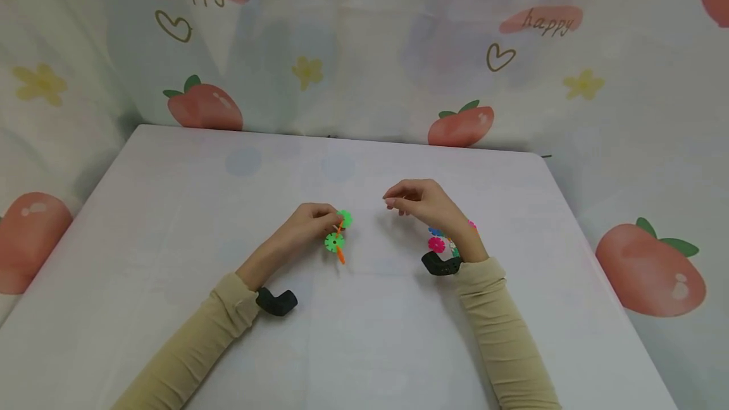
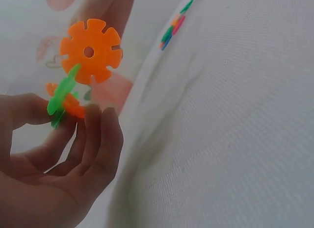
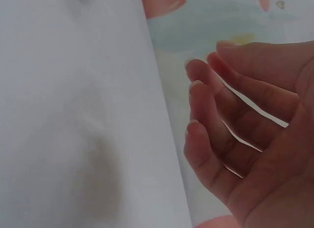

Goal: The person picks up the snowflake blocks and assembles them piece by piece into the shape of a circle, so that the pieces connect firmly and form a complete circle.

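Note:
A short joined chain of green and orange notched plastic discs [image 1: 333, 242] hangs from my left hand [image 1: 310, 223], which pinches it above the table. In the left wrist view, an orange disc [image 2: 104, 47] faces the camera, above a green disc [image 2: 63, 94] seen nearly edge-on by the thumb and fingertips. To the right, my right hand [image 1: 424, 201] is raised over the table with loosely bent fingers. The right wrist view shows nothing held in that hand [image 3: 245, 115].
More coloured discs [image 1: 436, 244], pink, blue and green among them, lie on the white table [image 1: 364, 347], partly hidden beneath the right wrist. Black wrist cameras [image 1: 277, 302] are worn on both arms. A printed cloth [image 1: 364, 43] hangs behind the table's far edge.

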Demonstrator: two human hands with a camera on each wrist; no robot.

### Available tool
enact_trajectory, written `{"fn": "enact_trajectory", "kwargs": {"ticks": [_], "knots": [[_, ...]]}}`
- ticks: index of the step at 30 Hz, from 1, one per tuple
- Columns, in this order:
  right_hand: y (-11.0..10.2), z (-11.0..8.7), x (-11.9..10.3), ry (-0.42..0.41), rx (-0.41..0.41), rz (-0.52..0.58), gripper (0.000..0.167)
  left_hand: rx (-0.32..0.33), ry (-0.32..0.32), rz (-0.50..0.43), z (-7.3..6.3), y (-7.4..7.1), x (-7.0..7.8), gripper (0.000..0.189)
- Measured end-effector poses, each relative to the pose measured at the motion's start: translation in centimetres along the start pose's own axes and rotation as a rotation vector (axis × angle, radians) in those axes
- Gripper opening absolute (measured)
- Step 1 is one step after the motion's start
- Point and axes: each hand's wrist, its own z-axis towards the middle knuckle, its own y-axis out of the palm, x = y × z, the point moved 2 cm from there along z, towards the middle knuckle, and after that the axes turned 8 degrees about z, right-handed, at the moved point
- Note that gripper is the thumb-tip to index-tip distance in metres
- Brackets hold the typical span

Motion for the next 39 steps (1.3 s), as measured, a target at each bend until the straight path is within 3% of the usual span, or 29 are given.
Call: {"fn": "enact_trajectory", "kwargs": {"ticks": [9,18,23,29,34,39], "knots": [[-4.8,-1.6,1.8,0.102,0.02,-0.121,0.032,-0.002,0.009,-0.022,0.0,-0.2,-0.1,0.027],[-8.2,-3.1,4.8,0.229,0.043,-0.126,0.034,-0.009,-0.019,-0.027,-0.1,0.0,0.0,0.029],[-9.0,-3.6,5.9,0.271,0.019,-0.143,0.028,-0.014,-0.017,-0.03,0.0,0.0,-0.1,0.03],[-9.1,-3.8,6.9,0.271,-0.08,-0.091,0.028,-0.031,-0.013,-0.043,0.0,0.1,-0.3,0.03],[-8.8,-3.9,6.8,0.307,-0.136,-0.108,0.032,-0.039,-0.007,-0.053,0.0,0.1,-0.4,0.029],[-8.3,-3.7,6.5,0.31,-0.14,-0.147,0.026,-0.046,-0.004,-0.061,-0.1,0.1,-0.3,0.028]]}}
